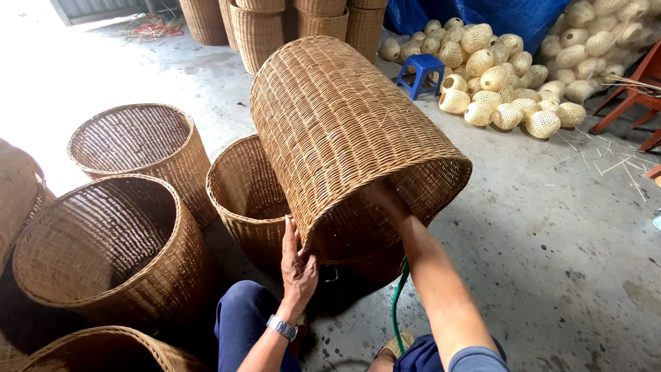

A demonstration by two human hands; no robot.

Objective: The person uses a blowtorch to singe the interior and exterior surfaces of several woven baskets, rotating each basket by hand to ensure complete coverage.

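Baskets fill this floor. The person holds up a big woven basket [344, 131], tipped on its side with its open mouth facing them and its bottom pointing away. The left hand [298, 265] is flat and open, pressing against the rim at the lower left of the mouth; it is not closed around anything. A silver watch [282, 327] sits on that wrist. The right hand [382, 196] reaches inside the basket, and the wall hides the fingers, so you cannot tell if it is grabbing or open. A thin green hose [397, 303] runs down under the right arm, between the person's knees in blue trousers [241, 320]. Just behind the held basket stands another basket [241, 196], upright, touching it or very close. Two more open baskets [110, 244] stand to the left, side by side. Taller baskets [258, 31] are stacked at the back. On the right, far off, a heap of small pale woven balls [509, 76] lies on the grey concrete floor [551, 241], with a little blue stool [421, 72] beside it and red furniture legs [630, 100] near the edge.
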